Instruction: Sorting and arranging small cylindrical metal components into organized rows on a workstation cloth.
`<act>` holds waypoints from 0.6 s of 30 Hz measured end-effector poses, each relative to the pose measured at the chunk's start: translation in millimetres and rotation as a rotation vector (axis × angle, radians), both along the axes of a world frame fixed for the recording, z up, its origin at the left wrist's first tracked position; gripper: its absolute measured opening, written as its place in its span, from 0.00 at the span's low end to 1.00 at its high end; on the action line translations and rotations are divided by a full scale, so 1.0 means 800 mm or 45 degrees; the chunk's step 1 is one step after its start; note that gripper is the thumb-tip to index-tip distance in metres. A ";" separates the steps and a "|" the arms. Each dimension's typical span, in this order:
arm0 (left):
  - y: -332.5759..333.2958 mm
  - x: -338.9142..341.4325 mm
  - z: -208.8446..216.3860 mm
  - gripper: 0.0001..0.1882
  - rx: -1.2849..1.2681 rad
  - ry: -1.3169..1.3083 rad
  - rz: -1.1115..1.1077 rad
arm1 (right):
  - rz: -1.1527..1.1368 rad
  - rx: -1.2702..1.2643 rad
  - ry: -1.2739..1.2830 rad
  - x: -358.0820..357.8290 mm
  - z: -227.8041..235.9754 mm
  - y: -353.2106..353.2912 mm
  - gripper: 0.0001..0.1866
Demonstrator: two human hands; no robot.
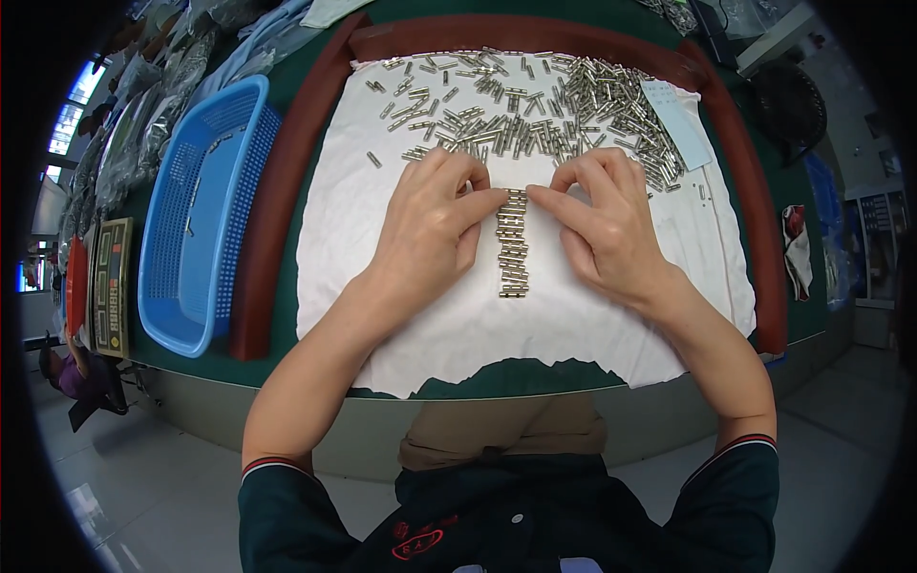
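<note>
A column of small silver metal pins, each a short grooved cylinder lying crosswise, runs down the middle of a white cloth. At its far end, my left hand reaches in from the left and my right hand from the right. Both hands are closed, and their fingertips press on the two ends of the topmost pins. Beyond my hands lies a loose scatter of similar pins, heaped thickest in a pile at the back right.
A reddish-brown wooden frame borders the cloth on the left, back and right. Left of it stands a blue plastic basket with a few pins inside. A pale blue paper slip lies beside the pile. Bagged goods crowd the far left.
</note>
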State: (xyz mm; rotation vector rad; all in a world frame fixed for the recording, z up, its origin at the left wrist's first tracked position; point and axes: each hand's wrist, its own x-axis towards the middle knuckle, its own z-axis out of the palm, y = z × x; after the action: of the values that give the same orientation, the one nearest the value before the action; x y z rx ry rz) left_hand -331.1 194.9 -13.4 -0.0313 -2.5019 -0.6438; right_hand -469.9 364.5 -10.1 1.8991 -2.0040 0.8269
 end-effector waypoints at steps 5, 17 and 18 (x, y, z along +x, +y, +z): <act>-0.003 0.001 -0.003 0.16 -0.150 -0.009 -0.007 | -0.017 0.034 0.055 0.001 -0.005 -0.004 0.19; -0.007 0.006 0.004 0.18 -0.099 -0.005 -0.072 | 0.029 -0.027 0.041 -0.003 -0.005 -0.002 0.17; -0.007 0.006 0.006 0.18 -0.099 -0.005 -0.073 | 0.075 -0.051 0.049 -0.003 -0.005 -0.001 0.16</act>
State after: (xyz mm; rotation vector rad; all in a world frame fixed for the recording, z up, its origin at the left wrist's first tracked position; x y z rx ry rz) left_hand -326.3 189.4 -8.9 -0.1306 -2.5367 -0.5701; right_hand -472.1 363.4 -14.0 1.9451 -1.9038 0.8325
